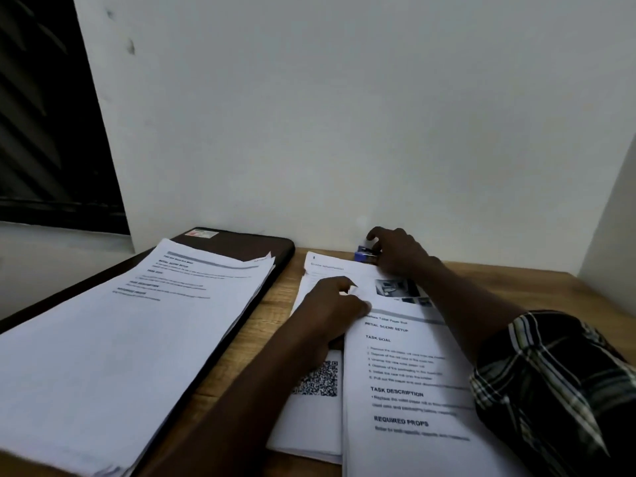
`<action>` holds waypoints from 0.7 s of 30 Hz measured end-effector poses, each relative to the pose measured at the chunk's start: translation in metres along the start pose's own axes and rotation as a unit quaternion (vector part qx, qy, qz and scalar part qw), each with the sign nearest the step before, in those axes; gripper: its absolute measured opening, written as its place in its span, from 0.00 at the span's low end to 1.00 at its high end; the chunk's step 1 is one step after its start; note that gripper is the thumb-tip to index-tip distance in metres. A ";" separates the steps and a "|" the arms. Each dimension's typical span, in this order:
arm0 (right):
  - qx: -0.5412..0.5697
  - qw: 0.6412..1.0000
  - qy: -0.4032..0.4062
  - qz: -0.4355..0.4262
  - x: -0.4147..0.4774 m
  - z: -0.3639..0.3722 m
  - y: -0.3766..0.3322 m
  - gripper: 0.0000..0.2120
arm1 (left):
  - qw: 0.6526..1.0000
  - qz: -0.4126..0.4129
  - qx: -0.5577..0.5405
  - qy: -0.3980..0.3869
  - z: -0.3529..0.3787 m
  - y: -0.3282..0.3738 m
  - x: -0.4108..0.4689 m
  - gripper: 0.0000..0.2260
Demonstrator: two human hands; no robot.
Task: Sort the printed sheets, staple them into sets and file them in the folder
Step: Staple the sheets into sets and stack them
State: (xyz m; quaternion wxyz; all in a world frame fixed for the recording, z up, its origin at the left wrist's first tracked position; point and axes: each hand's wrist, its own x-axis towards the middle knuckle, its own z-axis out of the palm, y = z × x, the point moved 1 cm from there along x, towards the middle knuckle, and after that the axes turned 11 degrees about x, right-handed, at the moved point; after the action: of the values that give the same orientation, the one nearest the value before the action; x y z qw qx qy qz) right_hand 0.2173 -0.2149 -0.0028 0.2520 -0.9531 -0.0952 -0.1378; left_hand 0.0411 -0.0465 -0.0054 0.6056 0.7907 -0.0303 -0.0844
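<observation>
A thick stack of printed sheets (137, 325) lies on a dark brown folder (241, 244) at the left. To its right, a printed set headed "TASK GOAL" (406, 390) lies over other sheets, one showing a QR code (318, 378). My left hand (330, 304) pinches the upper left corner of that set, lifting it slightly. My right hand (395, 249) reaches to the wall at the back and closes around a small blue stapler (364, 254), which is partly hidden by the fingers.
The wooden table (550, 287) runs up against a white wall (344, 132) directly behind the papers. A dark window (44, 132) is at the far left. A second white wall (612, 218) closes the right side.
</observation>
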 end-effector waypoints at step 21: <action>0.437 0.878 -0.113 0.161 -0.284 -0.152 -0.004 0.16 | 0.970 0.102 -0.198 0.097 -0.013 0.026 -0.018 0.05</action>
State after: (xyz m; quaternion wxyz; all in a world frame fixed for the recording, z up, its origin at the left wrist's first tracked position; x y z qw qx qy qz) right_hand -0.0846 -0.3201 0.0380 0.6490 -0.7575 -0.0189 0.0688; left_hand 0.0272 -0.0386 0.0249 0.7555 0.6522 -0.0347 0.0512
